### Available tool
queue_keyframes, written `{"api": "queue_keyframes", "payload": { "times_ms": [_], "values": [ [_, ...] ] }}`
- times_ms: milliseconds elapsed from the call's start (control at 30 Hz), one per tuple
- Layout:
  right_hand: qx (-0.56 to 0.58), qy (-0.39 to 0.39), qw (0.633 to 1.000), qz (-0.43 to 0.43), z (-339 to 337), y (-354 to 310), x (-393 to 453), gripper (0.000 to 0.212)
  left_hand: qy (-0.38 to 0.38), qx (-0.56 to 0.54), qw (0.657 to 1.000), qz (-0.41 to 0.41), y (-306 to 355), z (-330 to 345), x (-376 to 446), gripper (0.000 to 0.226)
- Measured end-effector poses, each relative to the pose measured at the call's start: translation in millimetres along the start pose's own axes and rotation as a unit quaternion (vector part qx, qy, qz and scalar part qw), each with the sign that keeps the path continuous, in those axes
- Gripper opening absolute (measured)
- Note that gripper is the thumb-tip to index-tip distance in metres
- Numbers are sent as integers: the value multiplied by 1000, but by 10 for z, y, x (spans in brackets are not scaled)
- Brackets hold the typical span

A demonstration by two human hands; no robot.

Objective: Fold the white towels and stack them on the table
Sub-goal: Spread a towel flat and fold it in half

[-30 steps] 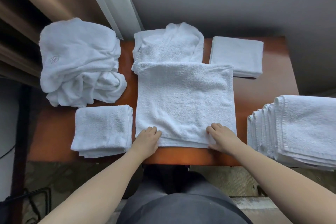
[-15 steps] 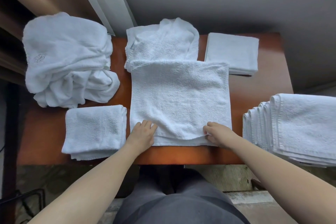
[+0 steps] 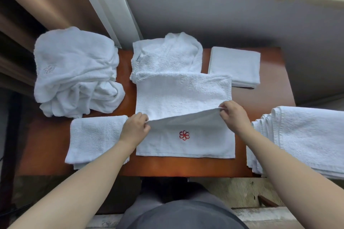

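Observation:
A white towel (image 3: 183, 96) lies spread in the middle of the reddish wooden table (image 3: 260, 98). Its top layer is lifted off the near half, baring a lower layer with a red embroidered flower logo (image 3: 184, 135). My left hand (image 3: 136, 126) pinches the lifted edge at its left corner. My right hand (image 3: 233, 114) pinches the same edge at its right corner. The raised edge hangs between both hands above the logo.
A folded towel (image 3: 95, 137) lies left of my left hand. A folded square towel (image 3: 235, 66) sits at the back right, a stack of folded towels (image 3: 305, 139) at the right edge. A crumpled white robe (image 3: 74, 72) fills the back left; another white bundle (image 3: 167, 55) lies behind the spread towel.
Both hands went from resting on the towel's near edge to pinching its top layer and lifting it away from me, uncovering the red logo.

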State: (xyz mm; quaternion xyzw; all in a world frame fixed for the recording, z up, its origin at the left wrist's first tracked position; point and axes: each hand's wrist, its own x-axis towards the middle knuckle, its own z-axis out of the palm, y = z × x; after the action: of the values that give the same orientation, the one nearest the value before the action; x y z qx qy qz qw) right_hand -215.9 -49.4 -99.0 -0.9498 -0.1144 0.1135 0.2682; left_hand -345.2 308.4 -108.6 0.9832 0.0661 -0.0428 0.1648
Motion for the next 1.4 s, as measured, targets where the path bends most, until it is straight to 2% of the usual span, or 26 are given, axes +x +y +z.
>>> {"api": "queue_keyframes", "payload": {
  "times_ms": [133, 233, 367, 467, 567, 633, 700, 800, 900, 967, 1033, 1100, 1133, 1233, 1300, 1400],
  "values": [
    [19, 69, 997, 12, -262, -96, 95, 8, 95, -40, 994, 46, 108, -332, 173, 23],
    [39, 167, 985, -7, -376, -135, -95, 13, 154, -72, 983, 76, 211, -434, 110, 22],
    [27, 211, 975, -61, -259, -56, -535, 11, 153, -82, 979, 104, 210, -245, -209, 6],
    [-8, 178, 982, -61, -8, 122, -894, 14, 97, -45, 986, 125, 105, 6, -480, 12],
    [-54, 83, 993, -66, 224, 301, -1137, 10, 16, -3, 994, 108, 43, 185, -636, 34],
    [-86, 29, 994, -65, 305, 371, -1209, 15, -20, 15, 996, 88, 44, 222, -681, 42],
    [-90, 37, 992, -75, 312, 386, -1221, 19, -23, 15, 996, 81, 42, 216, -684, 43],
    [-70, 99, 985, -126, 244, 344, -1218, 12, 4, -5, 998, 63, 17, 140, -658, 42],
    [-78, 94, 980, -159, 208, 360, -1248, 10, 5, 15, 997, 82, -20, 108, -683, 42],
    [-92, 33, 983, -157, 288, 393, -1314, 14, -20, 45, 995, 91, -61, 151, -732, 42],
    [-133, -89, 980, -121, 385, 427, -1352, 17, -68, 80, 990, 89, -104, 234, -785, 42],
    [-201, -207, 954, -81, 482, 474, -1394, 16, -146, 123, 978, 84, -140, 355, -826, 35],
    [-220, -234, 945, -69, 519, 500, -1410, 18, -175, 143, 971, 74, -149, 417, -836, 32],
    [-218, -224, 949, -35, 581, 495, -1430, 21, -237, 176, 955, 44, -93, 461, -792, 29],
    [-222, -205, 953, -13, 598, 451, -1407, 27, -238, 155, 957, 53, -43, 482, -754, 31],
    [-200, -121, 972, 32, 609, 354, -1345, 23, -241, 106, 962, 71, -8, 510, -722, 37]
  ]
}}
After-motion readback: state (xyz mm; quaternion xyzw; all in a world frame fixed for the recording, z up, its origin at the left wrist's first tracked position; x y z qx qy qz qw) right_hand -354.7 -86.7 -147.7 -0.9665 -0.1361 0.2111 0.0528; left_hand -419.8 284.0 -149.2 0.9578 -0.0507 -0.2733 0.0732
